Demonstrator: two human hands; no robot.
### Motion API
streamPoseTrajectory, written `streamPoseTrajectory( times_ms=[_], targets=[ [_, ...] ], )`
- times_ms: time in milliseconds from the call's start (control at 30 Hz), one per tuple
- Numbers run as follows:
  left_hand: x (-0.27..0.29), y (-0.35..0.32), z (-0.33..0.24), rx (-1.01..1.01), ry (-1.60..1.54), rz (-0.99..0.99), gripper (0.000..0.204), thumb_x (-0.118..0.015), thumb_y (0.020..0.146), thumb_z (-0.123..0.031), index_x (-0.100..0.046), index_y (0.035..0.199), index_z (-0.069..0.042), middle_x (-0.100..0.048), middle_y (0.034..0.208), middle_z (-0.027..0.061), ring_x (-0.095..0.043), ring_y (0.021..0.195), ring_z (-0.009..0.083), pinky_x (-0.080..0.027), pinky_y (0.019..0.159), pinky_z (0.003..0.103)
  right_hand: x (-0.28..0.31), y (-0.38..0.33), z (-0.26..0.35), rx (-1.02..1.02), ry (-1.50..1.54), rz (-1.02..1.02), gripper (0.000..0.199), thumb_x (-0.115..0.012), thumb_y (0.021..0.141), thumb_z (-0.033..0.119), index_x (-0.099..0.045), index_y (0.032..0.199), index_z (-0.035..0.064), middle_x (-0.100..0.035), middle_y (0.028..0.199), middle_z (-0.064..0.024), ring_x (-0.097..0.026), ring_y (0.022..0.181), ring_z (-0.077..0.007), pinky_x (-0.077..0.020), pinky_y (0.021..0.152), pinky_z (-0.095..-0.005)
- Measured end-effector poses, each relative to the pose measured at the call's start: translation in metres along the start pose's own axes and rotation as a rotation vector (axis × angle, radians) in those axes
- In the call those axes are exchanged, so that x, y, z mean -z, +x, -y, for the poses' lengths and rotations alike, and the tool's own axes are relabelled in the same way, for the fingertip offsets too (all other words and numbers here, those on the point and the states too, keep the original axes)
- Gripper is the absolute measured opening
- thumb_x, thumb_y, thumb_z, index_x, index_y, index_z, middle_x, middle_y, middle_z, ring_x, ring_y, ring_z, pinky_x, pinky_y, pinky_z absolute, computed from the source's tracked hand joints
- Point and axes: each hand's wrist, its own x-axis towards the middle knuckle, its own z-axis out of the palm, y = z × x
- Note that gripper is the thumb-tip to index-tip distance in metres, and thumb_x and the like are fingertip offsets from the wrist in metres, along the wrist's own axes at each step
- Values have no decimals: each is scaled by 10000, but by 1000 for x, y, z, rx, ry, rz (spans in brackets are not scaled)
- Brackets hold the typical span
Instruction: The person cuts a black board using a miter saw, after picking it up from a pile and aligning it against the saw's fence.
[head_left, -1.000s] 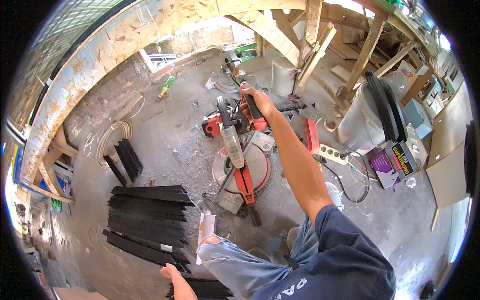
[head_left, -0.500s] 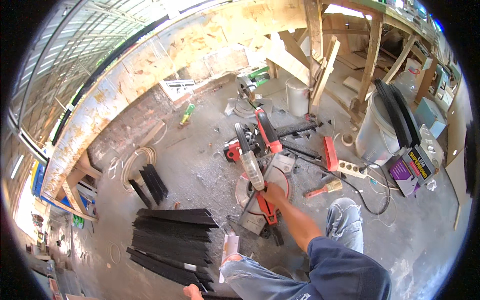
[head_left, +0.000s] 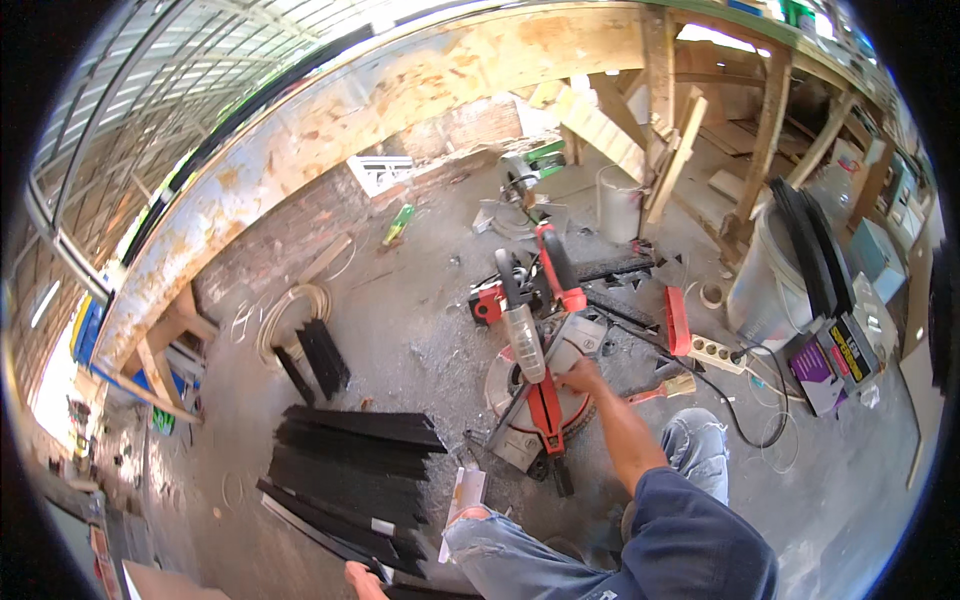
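Note:
My right hand (head_left: 578, 377) is over the round base of a red and grey mitre saw (head_left: 545, 405), just right of its clear blade guard (head_left: 524, 340). Its fingers look curled together; whatever they hold, if anything, is hidden. At the lower edge, my left hand (head_left: 364, 578) is closed around the near end of a long black strip (head_left: 325, 535) with a pale edge. That strip lies along a stack of similar black strips (head_left: 345, 460) on the floor, left of the saw. My jeans-clad knees flank the saw's near side.
A brush (head_left: 660, 389), a power strip (head_left: 716, 353) and a looped black cable lie right of the saw. Behind them stands a white bucket (head_left: 765, 290) with black strips on it. Coiled hose (head_left: 300, 310) and shorter black pieces (head_left: 325, 360) lie left. Another saw (head_left: 520, 190) stands farther back.
My right hand has shifted right across the saw base, away from the blade guard. The strip at my left hand has tilted, showing a pale edge. The view has shifted slightly.

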Motion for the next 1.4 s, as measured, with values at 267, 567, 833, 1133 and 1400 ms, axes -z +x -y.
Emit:
streamPoseTrajectory(
  times_ms=[267,567,833,1133,1400],
  targets=[
    [-4,-118,-57,-202,-132,-185,422,-645,700,-299,-651,778,116,-669,800,177,-621,635,279,-503,545,428,88,44,19,379,20,-497,301,-714,780,253,-701,886,-29,-685,672,-84,-660,567,-186,-528,539,-340],
    [6,-160,-44,-694,-263,-123,402,-737,805,-306,-623,803,80,-606,679,93,-555,578,180,-443,522,372,131,-26,84,477,862,-936,261,-581,885,196,-685,990,-20,-663,777,-83,-616,655,-158,-498,581,-265],
    [16,-212,-53,-990,-428,194,261,-759,806,-216,-589,805,-19,-573,671,2,-484,451,80,-379,394,259,42,-186,235,1037,689,-411,227,-535,927,126,-617,1063,-37,-643,860,-80,-582,704,-121,-470,600,-247],
    [-12,-208,-20,-1381,-227,448,414,-831,767,-355,-545,804,-57,-500,655,15,-457,591,154,-402,564,302,-36,-259,326,1271,362,472,642,-693,881,432,-477,1336,33,-600,1195,-157,-632,982,-222,-522,770,-342],
    [-25,-225,-18,-1208,19,711,385,-822,777,-283,-561,904,-30,-528,760,19,-494,681,130,-430,649,279,-26,-270,283,1083,510,338,272,-609,968,256,-584,1068,5,-580,856,-89,-530,750,-78,-446,587,-275]
  ],
)
